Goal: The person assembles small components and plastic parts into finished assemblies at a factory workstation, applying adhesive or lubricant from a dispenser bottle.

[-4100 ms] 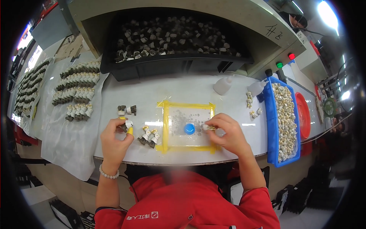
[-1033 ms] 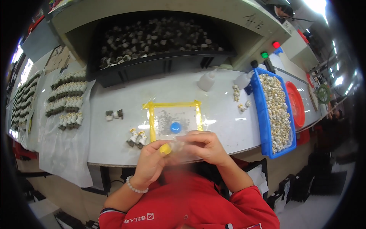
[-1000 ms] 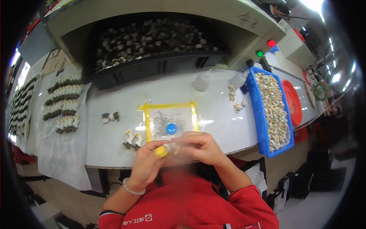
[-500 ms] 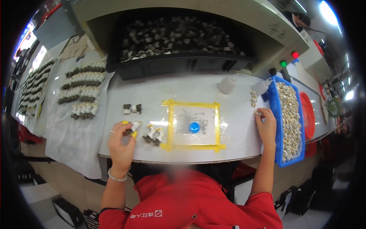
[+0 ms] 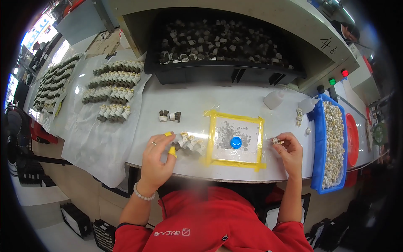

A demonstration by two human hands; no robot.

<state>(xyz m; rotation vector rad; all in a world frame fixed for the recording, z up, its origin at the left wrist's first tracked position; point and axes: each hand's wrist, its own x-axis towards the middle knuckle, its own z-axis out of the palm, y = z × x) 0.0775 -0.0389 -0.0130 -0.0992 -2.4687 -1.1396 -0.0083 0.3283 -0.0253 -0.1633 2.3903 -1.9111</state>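
My left hand (image 5: 158, 161), with yellow finger cots on thumb and forefinger, is open beside a short row of small white figurines (image 5: 191, 143) with dark bases and yellowish tops. The thumb and forefinger are apart, next to the leftmost figurine. My right hand (image 5: 290, 152) pinches a small white-and-gold figurine piece (image 5: 276, 141) above the table, right of the taped square. Two dark-and-white figurine bodies (image 5: 169, 116) lie farther back. A blue round cap (image 5: 236, 143) sits inside the yellow tape frame (image 5: 212, 138) on a grey-spotted sheet.
On the right stands a blue bin (image 5: 317, 161) of white-and-gold pieces, with a red basin (image 5: 352, 140) beyond. Two squeeze bottles, one a white bottle (image 5: 273, 100), lie near loose pieces. A black crate (image 5: 226, 72) of bodies is behind. Rows of figurines (image 5: 113, 80) cover the left sheet.
My left hand has moved right and released a figurine at the left end of the short row. My right hand has come away from the blue bin's side, holding a small piece. The view has shifted.
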